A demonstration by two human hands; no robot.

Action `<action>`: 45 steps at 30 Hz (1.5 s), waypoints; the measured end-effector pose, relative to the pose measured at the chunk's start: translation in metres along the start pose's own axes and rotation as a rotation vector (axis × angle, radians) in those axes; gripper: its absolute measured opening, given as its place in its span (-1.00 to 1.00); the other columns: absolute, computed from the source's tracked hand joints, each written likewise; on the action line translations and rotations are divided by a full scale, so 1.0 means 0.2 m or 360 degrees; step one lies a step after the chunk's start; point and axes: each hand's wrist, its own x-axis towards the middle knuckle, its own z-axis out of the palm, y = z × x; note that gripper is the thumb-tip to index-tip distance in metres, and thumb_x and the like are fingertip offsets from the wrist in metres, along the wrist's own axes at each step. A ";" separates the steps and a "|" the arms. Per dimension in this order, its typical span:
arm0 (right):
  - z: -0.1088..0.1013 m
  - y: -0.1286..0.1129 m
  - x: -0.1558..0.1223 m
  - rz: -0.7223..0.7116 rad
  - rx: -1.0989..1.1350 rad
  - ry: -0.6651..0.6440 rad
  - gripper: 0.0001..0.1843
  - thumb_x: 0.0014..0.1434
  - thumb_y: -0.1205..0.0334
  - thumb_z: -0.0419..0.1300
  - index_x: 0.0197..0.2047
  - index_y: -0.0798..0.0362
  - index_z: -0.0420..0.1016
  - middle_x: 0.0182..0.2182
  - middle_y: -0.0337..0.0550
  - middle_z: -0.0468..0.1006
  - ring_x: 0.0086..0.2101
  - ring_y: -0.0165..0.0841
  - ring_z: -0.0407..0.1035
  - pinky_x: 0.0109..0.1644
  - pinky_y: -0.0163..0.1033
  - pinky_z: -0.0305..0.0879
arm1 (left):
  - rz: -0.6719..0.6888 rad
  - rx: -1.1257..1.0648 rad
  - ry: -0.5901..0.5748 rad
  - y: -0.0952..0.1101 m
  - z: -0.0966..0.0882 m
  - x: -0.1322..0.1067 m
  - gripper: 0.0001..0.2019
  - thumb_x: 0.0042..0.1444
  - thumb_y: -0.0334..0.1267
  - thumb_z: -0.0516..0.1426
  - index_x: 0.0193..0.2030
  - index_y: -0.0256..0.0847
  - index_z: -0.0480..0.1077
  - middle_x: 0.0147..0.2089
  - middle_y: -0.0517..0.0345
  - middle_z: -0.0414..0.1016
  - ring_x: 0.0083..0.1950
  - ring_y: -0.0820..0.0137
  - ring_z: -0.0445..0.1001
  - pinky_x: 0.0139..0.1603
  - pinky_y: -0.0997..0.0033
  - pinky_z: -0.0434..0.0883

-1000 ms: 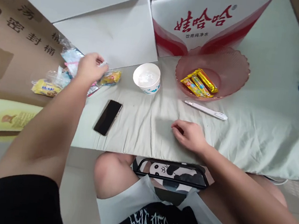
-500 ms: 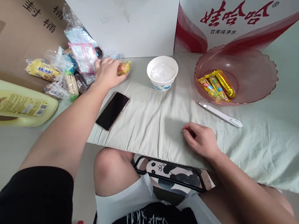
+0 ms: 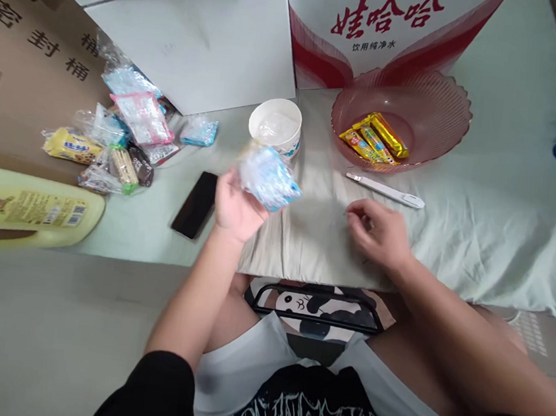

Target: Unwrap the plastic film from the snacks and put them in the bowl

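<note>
My left hand (image 3: pixel 240 211) is raised over the table, its fingers closed on a clear plastic packet (image 3: pixel 271 177) with a blue edge. Motion blurs the packet, and a yellowish patch shows at its upper end. Behind it stands a white paper cup (image 3: pixel 275 123) with crumpled clear plastic inside, partly covered by the packet. My right hand (image 3: pixel 377 235) is loosely curled above the cloth, with nothing seen in it. Just beyond it lies a white slim utility knife (image 3: pixel 386 190). A pink glass bowl (image 3: pixel 441 113) holds several yellow and gold wrapped snacks (image 3: pixel 372 138).
A black phone (image 3: pixel 196 206) lies left of my left hand. Several wrapped snacks (image 3: pixel 139 114) are piled by a brown carton (image 3: pixel 17 88), and a small blue packet (image 3: pixel 199 131) sits apart. A pale yellow jug (image 3: pixel 34 209) is at left. White boxes (image 3: pixel 196 40) stand behind.
My left hand has moved from the snack pile towards the middle, carrying a clear and blue packet. The yellow packet is gone from its place on the table. The view has shifted slightly.
</note>
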 end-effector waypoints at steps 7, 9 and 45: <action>-0.15 0.22 0.02 0.0189 -0.0673 0.0393 -0.70 0.25 0.21 0.14 0.02 0.02 0.53 -0.04 0.15 0.57 -0.03 0.01 0.42 0.08 0.16 0.33 | -0.0239 -0.0276 -0.0336 -0.26 0.07 0.00 -0.28 -0.14 0.25 0.36 0.15 0.01 0.41 0.10 0.00 0.56 0.15 0.02 0.55 0.06 0.01 0.55; -0.15 0.27 0.02 0.0245 -0.0724 0.0368 -0.63 0.25 0.18 0.16 0.10 0.06 0.51 0.06 0.21 0.51 0.05 0.08 0.38 0.10 0.21 0.31 | -0.0250 -0.0273 -0.0393 -0.27 0.07 0.01 -0.27 -0.20 0.02 0.46 0.16 0.04 0.39 0.09 0.05 0.55 0.13 0.09 0.56 0.05 0.08 0.55; 0.05 -0.16 -0.04 0.0142 0.0203 -0.0399 -0.64 0.40 0.10 -0.02 -0.17 0.03 0.57 -0.48 -0.17 0.54 -0.51 -0.35 0.33 -0.36 -0.24 0.21 | 0.0047 -0.0364 -0.0257 -0.23 0.09 0.03 -0.44 0.06 0.11 0.34 0.21 0.21 0.37 0.21 0.14 0.54 0.33 0.07 0.44 0.03 0.08 0.57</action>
